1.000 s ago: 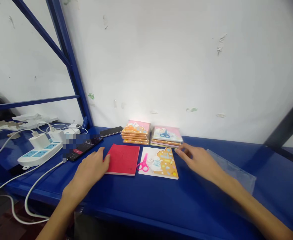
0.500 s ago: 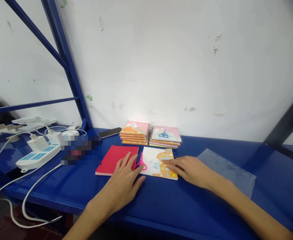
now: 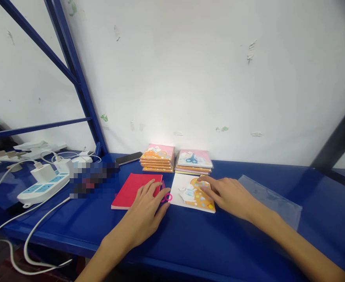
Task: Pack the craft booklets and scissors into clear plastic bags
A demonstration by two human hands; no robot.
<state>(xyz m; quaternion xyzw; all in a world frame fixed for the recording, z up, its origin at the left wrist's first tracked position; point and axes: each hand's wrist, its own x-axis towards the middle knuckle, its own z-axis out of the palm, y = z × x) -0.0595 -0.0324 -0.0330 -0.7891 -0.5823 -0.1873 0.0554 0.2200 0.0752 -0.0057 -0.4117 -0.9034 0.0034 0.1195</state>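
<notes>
A red book [image 3: 137,190] lies shut on the blue table, and my left hand [image 3: 145,209] rests over its right edge with fingers spread. Beside those fingertips is a small pair of pink scissors [image 3: 169,197], partly hidden by the hand. To their right lies a booklet [image 3: 178,188] with a white and orange patterned cover and a cartoon figure. My right hand [image 3: 229,196] presses fingertips on the booklet's orange part, fingers apart and bent, not wrapped round it.
Two stacks of similar booklets, a left stack [image 3: 157,158] and a right stack [image 3: 194,160], stand by the wall. A clear plastic sleeve [image 3: 274,201] lies at right. Leftward are a dark phone [image 3: 129,158], a blurred-out object, and a power strip [image 3: 43,188] with white cables.
The booklet has slid slightly right under my right hand, widening the gap from the red book. The scissors lie in that gap, clear of the booklet. My left hand stays nearly in place.
</notes>
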